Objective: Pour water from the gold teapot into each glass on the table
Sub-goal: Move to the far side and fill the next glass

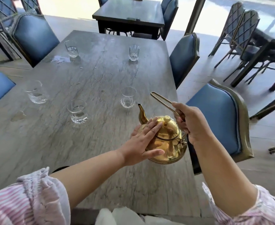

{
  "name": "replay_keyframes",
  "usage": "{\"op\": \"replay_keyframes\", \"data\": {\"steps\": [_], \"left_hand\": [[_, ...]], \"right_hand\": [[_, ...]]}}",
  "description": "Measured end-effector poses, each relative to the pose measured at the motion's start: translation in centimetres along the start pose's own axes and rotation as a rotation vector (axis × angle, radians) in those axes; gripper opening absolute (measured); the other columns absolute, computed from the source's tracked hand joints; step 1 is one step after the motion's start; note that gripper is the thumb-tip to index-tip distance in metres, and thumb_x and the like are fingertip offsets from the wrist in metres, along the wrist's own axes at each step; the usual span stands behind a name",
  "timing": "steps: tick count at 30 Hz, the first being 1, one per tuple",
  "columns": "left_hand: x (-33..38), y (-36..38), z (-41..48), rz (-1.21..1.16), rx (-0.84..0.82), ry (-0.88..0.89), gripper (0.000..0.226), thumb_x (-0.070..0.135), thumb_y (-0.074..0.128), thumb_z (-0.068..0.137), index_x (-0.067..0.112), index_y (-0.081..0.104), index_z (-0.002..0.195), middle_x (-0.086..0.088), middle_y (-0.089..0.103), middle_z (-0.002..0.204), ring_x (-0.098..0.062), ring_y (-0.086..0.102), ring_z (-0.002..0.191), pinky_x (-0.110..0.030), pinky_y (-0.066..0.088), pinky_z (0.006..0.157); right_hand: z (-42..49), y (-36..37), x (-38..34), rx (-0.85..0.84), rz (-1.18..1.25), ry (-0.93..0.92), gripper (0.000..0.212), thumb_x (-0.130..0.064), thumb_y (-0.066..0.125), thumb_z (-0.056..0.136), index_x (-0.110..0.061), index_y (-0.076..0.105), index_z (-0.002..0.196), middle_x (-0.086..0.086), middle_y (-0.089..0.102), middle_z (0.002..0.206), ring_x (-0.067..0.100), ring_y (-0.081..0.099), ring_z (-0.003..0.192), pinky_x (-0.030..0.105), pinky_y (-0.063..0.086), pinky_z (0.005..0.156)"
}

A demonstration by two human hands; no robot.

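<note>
Hanging near the table's (101, 159) lower-right edge, the gold teapot (166, 143) is gripped by the right hand (190, 122); the flat left hand (143, 143) steadies it. Five glasses: nearest (128, 97), others spread across the upper-left.

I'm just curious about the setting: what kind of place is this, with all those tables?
Probably a restaurant or café dining area: several stone-topped tables, matching blue padded chairs around them, and glasses set out at the places.
</note>
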State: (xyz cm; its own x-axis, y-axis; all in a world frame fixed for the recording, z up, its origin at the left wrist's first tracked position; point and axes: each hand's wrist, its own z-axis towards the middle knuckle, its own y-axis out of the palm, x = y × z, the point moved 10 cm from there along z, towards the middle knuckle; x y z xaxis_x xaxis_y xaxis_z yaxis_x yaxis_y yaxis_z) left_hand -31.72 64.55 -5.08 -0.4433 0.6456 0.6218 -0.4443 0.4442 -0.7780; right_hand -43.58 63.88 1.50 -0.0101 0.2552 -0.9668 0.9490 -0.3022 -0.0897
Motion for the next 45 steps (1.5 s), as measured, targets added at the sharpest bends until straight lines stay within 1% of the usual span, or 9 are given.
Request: {"op": "replay_keyframes", "data": {"steps": [3, 7, 14, 17, 20, 24, 32, 35, 45], "left_hand": [[-0.1, 0.1, 0.2, -0.004, -0.016, 0.004, 0.087, 0.070, 0.034, 0.079, 0.031, -0.002, 0.148, 0.015, -0.013, 0.154, 0.000, -0.020, 0.139, -0.028, -0.019, 0.112], [0.1, 0.0, 0.5, 0.015, -0.006, 0.036, 0.088, 0.074, 0.028, 0.077, 0.030, 0.001, 0.148, 0.014, -0.012, 0.154, 0.001, -0.020, 0.139, -0.026, -0.020, 0.111], [2.0, -0.9, 2.1, 0.098, 0.119, 0.047, 0.086, 0.076, 0.024, 0.078, 0.027, 0.011, 0.147, 0.014, -0.001, 0.153, -0.003, -0.012, 0.142, -0.032, -0.018, 0.113], [3.3, -1.2, 3.5, 0.116, 0.246, 0.051, 0.078, 0.072, 0.027, 0.082, 0.026, 0.023, 0.145, 0.012, 0.012, 0.152, -0.004, 0.003, 0.142, -0.038, -0.010, 0.115], [4.5, -1.0, 4.7, 0.165, 0.447, 0.025, 0.067, 0.064, 0.032, 0.088, 0.022, 0.033, 0.140, 0.004, 0.030, 0.149, -0.008, 0.020, 0.140, -0.050, 0.005, 0.115], [6.4, 0.2, 6.5, 0.185, 0.624, -0.073, 0.062, 0.060, 0.033, 0.090, 0.020, 0.036, 0.137, 0.000, 0.037, 0.147, -0.014, 0.027, 0.138, -0.056, 0.010, 0.113], [9.4, 0.1, 10.1, 0.267, 0.712, -0.299, 0.083, 0.073, 0.018, 0.082, 0.016, 0.039, 0.139, -0.003, 0.036, 0.149, -0.019, 0.024, 0.141, -0.045, -0.004, 0.114], [9.1, -0.5, 11.3, 0.323, 0.713, -0.358, 0.086, 0.075, 0.014, 0.082, 0.016, 0.039, 0.139, -0.003, 0.038, 0.148, -0.020, 0.026, 0.141, -0.049, -0.003, 0.114], [5.2, -3.0, 16.6, 0.350, 0.783, -0.430, 0.088, 0.076, 0.013, 0.080, 0.016, 0.039, 0.139, -0.003, 0.039, 0.147, -0.020, 0.029, 0.139, -0.044, -0.002, 0.112]], "right_hand": [[0.0, -0.3, 0.1, 0.008, 0.045, -0.008, 0.049, -0.027, 0.056, 0.091, -0.014, 0.041, 0.047, -0.006, 0.036, 0.036, 0.007, 0.024, 0.030, 0.017, 0.019, 0.033], [0.0, -0.9, 0.1, 0.001, 0.072, -0.020, 0.050, -0.027, 0.054, 0.092, -0.013, 0.040, 0.047, -0.007, 0.035, 0.034, 0.006, 0.024, 0.029, 0.018, 0.019, 0.034], [1.2, -2.4, -0.8, -0.118, 0.095, -0.008, 0.052, -0.028, 0.052, 0.093, -0.016, 0.041, 0.043, -0.007, 0.037, 0.035, 0.006, 0.025, 0.028, 0.016, 0.021, 0.032], [2.1, -4.1, -1.5, -0.181, 0.067, -0.023, 0.056, -0.028, 0.052, 0.093, -0.017, 0.042, 0.039, -0.007, 0.037, 0.034, 0.005, 0.025, 0.027, 0.016, 0.020, 0.032], [3.3, -5.5, -2.0, -0.248, 0.028, -0.033, 0.051, -0.029, 0.054, 0.092, -0.014, 0.042, 0.045, -0.006, 0.039, 0.037, 0.006, 0.027, 0.030, 0.017, 0.020, 0.034], [4.8, -7.3, -2.8, -0.332, 0.023, -0.057, 0.048, -0.027, 0.057, 0.089, -0.016, 0.043, 0.045, -0.006, 0.038, 0.036, 0.007, 0.026, 0.030, 0.017, 0.020, 0.034], [7.6, -10.0, -4.2, -0.392, 0.124, -0.024, 0.043, -0.024, 0.057, 0.089, -0.015, 0.043, 0.049, -0.005, 0.037, 0.037, 0.007, 0.025, 0.028, 0.017, 0.017, 0.034], [8.7, -10.1, -4.5, -0.415, 0.150, -0.015, 0.042, -0.023, 0.055, 0.090, -0.016, 0.043, 0.051, -0.006, 0.038, 0.036, 0.007, 0.024, 0.030, 0.020, 0.017, 0.036], [16.1, -8.0, -6.5, -0.567, 0.126, 0.000, 0.038, -0.025, 0.051, 0.093, -0.017, 0.039, 0.058, -0.009, 0.036, 0.034, 0.005, 0.025, 0.028, 0.017, 0.018, 0.031]]}}
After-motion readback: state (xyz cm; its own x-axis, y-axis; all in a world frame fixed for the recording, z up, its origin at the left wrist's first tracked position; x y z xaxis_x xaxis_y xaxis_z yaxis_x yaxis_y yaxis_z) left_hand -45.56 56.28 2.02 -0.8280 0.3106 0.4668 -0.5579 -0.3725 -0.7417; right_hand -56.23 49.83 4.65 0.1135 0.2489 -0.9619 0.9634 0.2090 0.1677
